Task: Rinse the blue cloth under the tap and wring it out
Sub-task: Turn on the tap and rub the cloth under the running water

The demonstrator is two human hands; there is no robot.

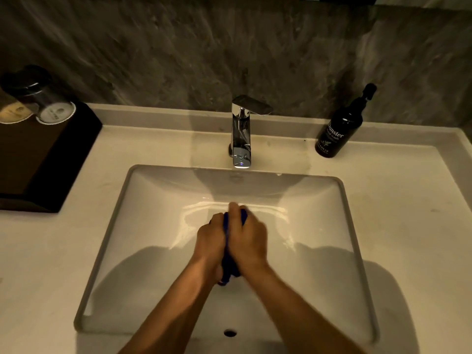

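Observation:
The blue cloth (229,268) is bunched into a tight roll between my two hands, over the middle of the white sink basin (143,226). My left hand (210,238) and my right hand (249,241) are pressed together, both closed around the cloth. Only thin strips of blue show between the palms and below the wrists. The chrome tap (241,134) stands at the back of the basin, well beyond my hands. No water stream is visible from its spout.
A dark hand wash bottle (338,129) stands on the counter right of the tap. At the left, a dark tray (51,159) holds two capped glasses (38,103). The overflow hole (229,332) is in the basin's near wall. A stone wall backs the counter.

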